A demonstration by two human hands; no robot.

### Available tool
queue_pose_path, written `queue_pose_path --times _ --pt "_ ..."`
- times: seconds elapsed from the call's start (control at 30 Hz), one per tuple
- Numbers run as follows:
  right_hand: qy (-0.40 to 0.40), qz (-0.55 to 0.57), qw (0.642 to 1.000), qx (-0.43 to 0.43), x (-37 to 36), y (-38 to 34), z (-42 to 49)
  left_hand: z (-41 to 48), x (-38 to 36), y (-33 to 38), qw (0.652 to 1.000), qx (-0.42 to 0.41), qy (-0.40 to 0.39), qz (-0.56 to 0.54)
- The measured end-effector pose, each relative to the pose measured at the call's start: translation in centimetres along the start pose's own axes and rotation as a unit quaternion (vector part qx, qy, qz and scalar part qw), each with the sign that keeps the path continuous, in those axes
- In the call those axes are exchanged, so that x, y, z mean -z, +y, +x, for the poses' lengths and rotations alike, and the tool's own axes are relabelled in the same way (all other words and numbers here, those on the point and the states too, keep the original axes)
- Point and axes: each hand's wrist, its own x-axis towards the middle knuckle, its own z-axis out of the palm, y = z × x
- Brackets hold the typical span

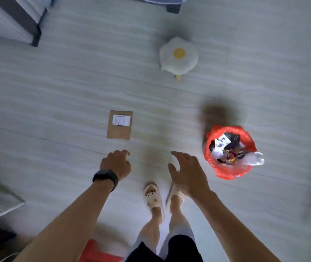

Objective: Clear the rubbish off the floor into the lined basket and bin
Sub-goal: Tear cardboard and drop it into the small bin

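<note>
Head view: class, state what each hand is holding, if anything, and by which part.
Nothing is held. Left hand and right hand are both empty; the cardboard packet lies on the floor, untouched.

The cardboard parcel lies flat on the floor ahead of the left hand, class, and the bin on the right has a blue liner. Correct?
No: the head view shows the bin has a red liner, not blue. The cardboard parcel does lie flat on the floor ahead of the left hand.
</note>
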Motion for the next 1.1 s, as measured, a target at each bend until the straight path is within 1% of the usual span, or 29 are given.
queue_pose_path --times 0.03,0.1,0.17,0.2,0.27,0.33,0.37,0.4,0.43,0.5,0.53,0.57,0.63,0.7,0.77,0.83,0.9,0.97,1.0,1.1 --pt "-0.010 -0.003 1.000 0.009 -0.3 -0.8 2.0 1.3 0.2 -0.7 1.000 0.007 -0.002 -0.011" --pt "-0.056 -0.019 0.998 0.029 -2.3 -2.5 8.4 5.7 0.0 -3.5 0.998 0.045 -0.002 -0.043" --pt "-0.076 -0.034 0.996 0.024 -3.1 -3.1 11.6 7.6 -0.3 -4.4 0.996 0.055 -0.011 -0.064" --pt "-0.104 -0.041 0.993 0.027 -4.2 -3.7 14.6 9.6 -0.9 -5.7 0.994 0.073 -0.019 -0.081" --pt "-0.134 -0.062 0.988 0.047 -5.9 -4.5 19.5 13.4 -1.7 -7.3 0.990 0.099 -0.018 -0.103" --pt "-0.157 -0.079 0.983 0.061 -9.3 -4.6 26.1 19.0 -4.0 -9.8 0.985 0.123 -0.026 -0.118" --pt "-0.150 -0.082 0.983 0.067 -9.6 -4.9 28.0 20.7 -3.9 -10.5 0.985 0.126 -0.022 -0.117" --pt "-0.168 -0.093 0.980 0.059 -11.5 -4.7 30.5 22.8 -5.6 -11.5 0.981 0.144 -0.036 -0.127" --pt "-0.173 -0.098 0.979 0.049 -13.0 -4.6 32.4 24.6 -6.6 -12.3 0.977 0.159 -0.033 -0.140" --pt "-0.186 -0.123 0.974 0.032 -16.6 -4.3 37.0 29.5 -9.3 -14.3 0.972 0.171 -0.038 -0.155" --pt "-0.200 -0.136 0.970 0.025 -19.7 -4.0 39.5 32.2 -11.7 -15.6 0.970 0.177 -0.045 -0.160" --pt "-0.193 -0.139 0.971 0.025 -19.5 -4.3 40.7 33.3 -11.4 -15.7 0.974 0.169 -0.042 -0.146" --pt "-0.209 -0.161 0.964 0.026 -23.7 -4.4 44.4 37.0 -14.4 -17.2 0.972 0.170 -0.063 -0.147" --pt "-0.192 -0.166 0.967 0.029 -27.7 -4.6 48.4 41.3 -17.3 -18.4 0.977 0.151 -0.073 -0.133" --pt "-0.171 -0.158 0.972 0.034 -32.7 -5.0 52.2 45.3 -20.5 -20.0 0.981 0.137 -0.071 -0.117" --pt "-0.149 -0.161 0.974 0.051 -36.6 -5.4 54.9 47.9 -23.0 -21.3 0.987 0.121 -0.041 -0.096" --pt "-0.107 -0.201 0.971 0.070 -39.5 -5.7 56.1 48.3 -24.9 -22.1 0.993 0.092 0.006 -0.080" --pt "-0.072 -0.233 0.968 0.062 -42.2 -5.9 55.9 47.5 -26.7 -23.4 0.994 0.058 0.049 -0.077" --pt "-0.072 -0.230 0.969 0.055 -42.7 -5.9 55.5 47.0 -27.1 -23.6 0.994 0.050 0.058 -0.079" --pt "-0.100 -0.181 0.978 0.038 -43.1 -5.3 53.7 46.1 -26.6 -25.1 0.996 0.038 0.006 -0.082"
